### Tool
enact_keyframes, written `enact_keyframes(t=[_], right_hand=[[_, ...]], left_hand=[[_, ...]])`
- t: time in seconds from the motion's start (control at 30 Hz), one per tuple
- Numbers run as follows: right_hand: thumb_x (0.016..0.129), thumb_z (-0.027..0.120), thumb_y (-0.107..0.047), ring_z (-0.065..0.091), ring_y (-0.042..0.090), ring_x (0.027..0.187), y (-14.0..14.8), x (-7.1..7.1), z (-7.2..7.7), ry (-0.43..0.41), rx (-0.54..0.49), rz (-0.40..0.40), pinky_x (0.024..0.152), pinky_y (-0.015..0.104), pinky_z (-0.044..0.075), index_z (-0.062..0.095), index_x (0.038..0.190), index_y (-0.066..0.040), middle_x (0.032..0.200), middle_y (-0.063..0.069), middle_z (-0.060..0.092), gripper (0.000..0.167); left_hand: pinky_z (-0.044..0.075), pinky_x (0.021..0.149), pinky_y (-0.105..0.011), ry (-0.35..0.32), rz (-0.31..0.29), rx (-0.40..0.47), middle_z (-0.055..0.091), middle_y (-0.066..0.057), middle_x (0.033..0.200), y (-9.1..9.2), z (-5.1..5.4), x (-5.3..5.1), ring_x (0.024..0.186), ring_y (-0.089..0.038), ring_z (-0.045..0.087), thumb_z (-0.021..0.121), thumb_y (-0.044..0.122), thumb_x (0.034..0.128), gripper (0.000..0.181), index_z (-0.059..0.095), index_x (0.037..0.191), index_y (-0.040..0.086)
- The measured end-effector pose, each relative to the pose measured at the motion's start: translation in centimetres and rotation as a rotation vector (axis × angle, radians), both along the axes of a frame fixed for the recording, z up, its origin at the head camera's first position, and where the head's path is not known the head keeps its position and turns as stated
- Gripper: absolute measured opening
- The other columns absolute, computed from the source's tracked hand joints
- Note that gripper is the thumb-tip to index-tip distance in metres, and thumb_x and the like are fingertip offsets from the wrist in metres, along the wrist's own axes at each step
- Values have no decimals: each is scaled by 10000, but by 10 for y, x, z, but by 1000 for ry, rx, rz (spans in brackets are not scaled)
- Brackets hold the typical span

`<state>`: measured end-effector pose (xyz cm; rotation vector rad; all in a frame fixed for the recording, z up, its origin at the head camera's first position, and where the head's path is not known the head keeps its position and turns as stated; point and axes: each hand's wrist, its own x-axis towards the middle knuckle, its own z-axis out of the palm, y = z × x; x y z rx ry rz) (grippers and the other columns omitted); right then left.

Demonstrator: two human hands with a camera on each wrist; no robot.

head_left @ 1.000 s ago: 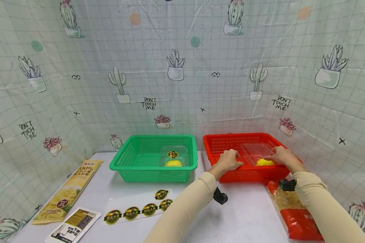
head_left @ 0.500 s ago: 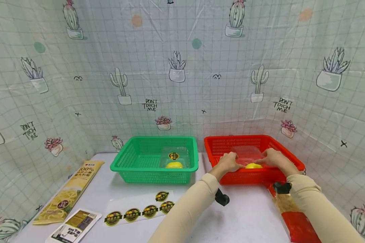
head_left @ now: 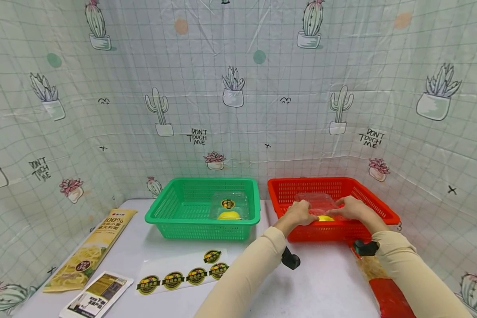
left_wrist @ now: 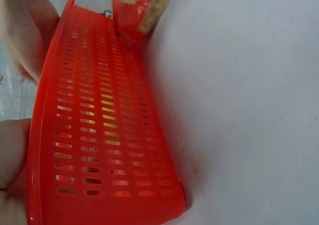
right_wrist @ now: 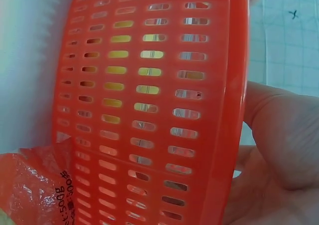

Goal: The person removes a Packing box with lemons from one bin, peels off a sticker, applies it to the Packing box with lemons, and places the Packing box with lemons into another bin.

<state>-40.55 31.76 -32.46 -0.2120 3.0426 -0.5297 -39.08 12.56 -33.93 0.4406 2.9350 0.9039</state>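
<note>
Past the green basket [head_left: 202, 230] and a bare strip of worktop [head_left: 266, 216], the left hand [head_left: 298, 214] and right hand [head_left: 357, 210] flank a clear box [head_left: 315, 201] inside the red basket [head_left: 314, 234], whose near rim [head_left: 347, 223] hides its base; whether gripping, I cannot tell.

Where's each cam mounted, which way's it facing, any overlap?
Head: on the person's head, facing forward and down over red basket, green basket and patterned curtain; left hand, right hand and sleeves show.
Left wrist: on that wrist, facing the basket's near wall, rim toward image left; left hand lower left, right hand upper left.
Right wrist: on that wrist, same wall, rim toward image right; right hand lower right, left hand's sliver at top.
Wrist views share: near wall, red-printed bag, yellow item.
</note>
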Motion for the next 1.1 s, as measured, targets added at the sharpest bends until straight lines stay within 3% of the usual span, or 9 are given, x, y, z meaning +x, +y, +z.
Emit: enact_keyframes(t=[0.3, 0.4, 0.57, 0.7, 0.87, 1.1], right_hand=[[882, 706, -404, 552, 304, 892, 3, -3, -3, -23, -67, 4, 763, 374, 511, 569, 1254, 147, 1133, 304, 635, 678], [883, 710, -390, 562, 267, 853, 4, -4, -4, -25, -110, 15, 697, 315, 498, 568, 1244, 157, 1067, 261, 652, 671], [889, 712, -364, 591, 203, 776, 3, -3, -5, -17, -178, 20, 645, 287, 507, 557, 1248, 162, 1087, 271, 640, 656], [894, 714, -348, 627, 157, 702, 4, -3, -8, -11, -221, 17, 639, 302, 547, 535, 1268, 167, 1101, 285, 640, 662], [888, 712, -388, 623, 166, 674, 5, -2, -5, -6, -224, 5, 625, 293, 549, 512, 1305, 146, 1072, 287, 624, 707], [891, 685, -457, 612, 232, 801, 4, 4, 16, 50, -167, 13, 669, 312, 555, 524, 1318, 103, 1314, 389, 502, 722]], left_hand=[[486, 1014, -310, -21, 19, -32, 659, -20, 1238, 2, 0, 1, 1087, -156, 563, 695, 318, 914, 453, 593, 1299, 102], [503, 984, -305, -24, 30, -23, 666, -22, 1202, 3, 0, 1, 1015, -159, 567, 692, 313, 917, 439, 592, 1291, 105], [492, 999, -314, -14, 34, -5, 669, -28, 1166, 1, 0, 0, 1010, -171, 574, 697, 303, 914, 423, 585, 1273, 109], [447, 1069, -358, -16, 46, 53, 640, -17, 1285, -1, -2, -1, 1170, -192, 549, 716, 308, 896, 507, 562, 1344, 127], [457, 1030, -373, 12, 43, 126, 643, -19, 1283, -5, -3, -2, 1189, -196, 528, 713, 308, 898, 482, 587, 1336, 150], [486, 1010, -415, 33, -21, 279, 612, -49, 1346, -18, 6, -2, 1207, -224, 532, 683, 308, 918, 454, 598, 1336, 149]])
